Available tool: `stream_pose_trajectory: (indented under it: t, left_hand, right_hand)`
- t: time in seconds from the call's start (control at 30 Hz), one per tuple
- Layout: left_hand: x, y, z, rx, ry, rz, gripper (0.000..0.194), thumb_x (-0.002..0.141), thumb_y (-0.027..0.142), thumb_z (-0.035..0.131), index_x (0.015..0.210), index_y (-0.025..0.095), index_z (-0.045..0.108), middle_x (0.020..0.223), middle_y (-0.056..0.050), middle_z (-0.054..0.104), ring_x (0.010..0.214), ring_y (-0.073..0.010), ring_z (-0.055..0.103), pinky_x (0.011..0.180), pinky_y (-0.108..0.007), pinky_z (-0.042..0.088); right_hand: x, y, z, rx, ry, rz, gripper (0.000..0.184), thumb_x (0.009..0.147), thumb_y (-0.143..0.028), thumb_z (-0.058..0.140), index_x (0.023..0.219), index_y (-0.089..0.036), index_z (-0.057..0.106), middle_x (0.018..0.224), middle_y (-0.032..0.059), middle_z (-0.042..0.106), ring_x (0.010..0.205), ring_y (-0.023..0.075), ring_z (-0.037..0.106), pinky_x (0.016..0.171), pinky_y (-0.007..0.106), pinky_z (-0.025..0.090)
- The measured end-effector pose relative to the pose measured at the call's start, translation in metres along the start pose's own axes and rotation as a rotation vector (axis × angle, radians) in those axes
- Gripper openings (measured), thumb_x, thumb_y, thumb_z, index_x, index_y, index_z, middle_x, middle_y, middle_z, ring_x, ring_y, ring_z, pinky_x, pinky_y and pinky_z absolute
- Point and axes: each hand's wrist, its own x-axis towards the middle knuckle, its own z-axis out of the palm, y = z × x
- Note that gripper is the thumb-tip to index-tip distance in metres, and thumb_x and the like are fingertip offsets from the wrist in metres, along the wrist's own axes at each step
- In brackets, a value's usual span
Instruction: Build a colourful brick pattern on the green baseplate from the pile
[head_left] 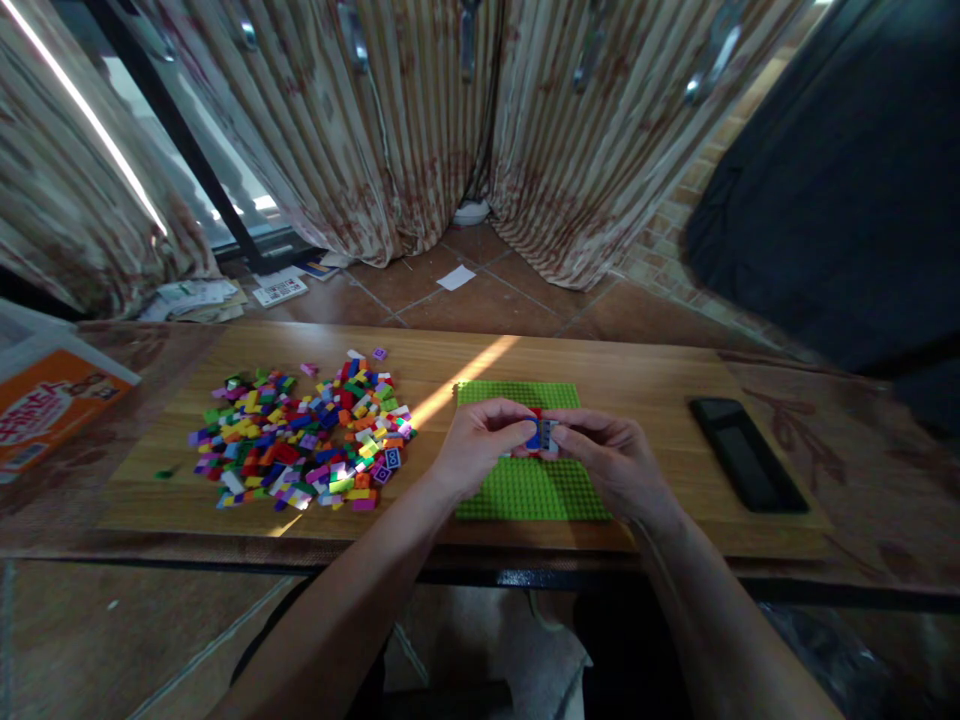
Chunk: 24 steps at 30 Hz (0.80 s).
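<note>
Both of my hands meet over a green studded baseplate (517, 494) on the wooden board. My left hand (484, 440) pinches a blue toy brick (534, 436) between thumb and fingers. From the other side, my right hand (611, 455) closes on a pale grey-white brick (552, 436) that touches the blue one. A bit of red shows just behind these bricks, and more red or pink shows beneath them. My fingers hide much of the small cluster, so I cannot tell whether it is fixed to the baseplate.
Left of the baseplate lies a loose heap of many-coloured bricks (289, 452). A black phone-like device (746, 455) rests at the right. At the far left stands an orange-labelled container (56, 405). Curtains (420, 130) hang beyond the table, with papers (456, 277) on the tiled floor.
</note>
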Motion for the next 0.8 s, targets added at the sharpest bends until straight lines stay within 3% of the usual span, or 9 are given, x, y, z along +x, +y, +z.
stream_pose_trajectory:
  t: [0.13, 0.27, 0.37, 0.57, 0.8]
  left_hand:
    - [0.001, 0.008, -0.005, -0.083, 0.091, -0.052, 0.019, 0.074, 0.025, 0.072, 0.087, 0.013, 0.066, 0.076, -0.001, 0.067, 0.061, -0.0090, 0.062, 0.062, -0.025, 0.052]
    - [0.005, 0.016, -0.013, 0.048, 0.262, -0.101, 0.013, 0.082, 0.018, 0.061, 0.093, 0.013, 0.065, 0.075, -0.001, 0.066, 0.059, -0.0084, 0.063, 0.059, -0.022, 0.051]
    - [0.007, 0.016, -0.017, 0.197, 0.344, -0.094, 0.018, 0.084, 0.014, 0.055, 0.098, 0.013, 0.066, 0.078, -0.002, 0.067, 0.057, -0.0076, 0.062, 0.054, -0.019, 0.049]
    - [0.007, 0.010, -0.020, 0.334, 0.336, -0.162, 0.023, 0.085, 0.013, 0.048, 0.098, 0.013, 0.067, 0.072, -0.001, 0.064, 0.054, -0.0077, 0.060, 0.051, -0.019, 0.047]
    - [0.008, 0.010, -0.021, 0.368, 0.357, -0.165, 0.023, 0.086, 0.014, 0.048, 0.098, 0.014, 0.067, 0.072, 0.000, 0.063, 0.053, -0.0071, 0.060, 0.052, -0.018, 0.048]
  right_hand:
    - [0.004, -0.001, -0.009, 0.033, 0.108, 0.002, 0.024, 0.066, -0.037, 0.082, 0.085, -0.025, 0.077, 0.080, 0.0012, 0.074, 0.065, 0.0123, 0.064, 0.063, 0.029, 0.056]
    - [0.011, 0.009, -0.023, -0.218, 0.306, 0.012, 0.031, 0.060, -0.039, 0.084, 0.082, -0.020, 0.074, 0.073, 0.0017, 0.071, 0.062, 0.0129, 0.062, 0.057, 0.028, 0.054]
    - [0.016, 0.020, -0.026, -0.466, 0.285, 0.038, 0.032, 0.062, -0.041, 0.079, 0.082, -0.017, 0.073, 0.071, 0.0038, 0.072, 0.060, 0.0155, 0.063, 0.055, 0.030, 0.052]
    - [0.024, 0.026, -0.016, -0.902, 0.305, -0.025, 0.019, 0.070, -0.035, 0.069, 0.079, -0.019, 0.072, 0.071, 0.0042, 0.073, 0.065, 0.0184, 0.066, 0.065, 0.032, 0.049]
    - [0.025, 0.021, -0.007, -1.016, 0.251, 0.019, 0.019, 0.074, -0.036, 0.068, 0.082, -0.019, 0.073, 0.079, 0.0059, 0.075, 0.070, 0.0200, 0.068, 0.068, 0.032, 0.050]
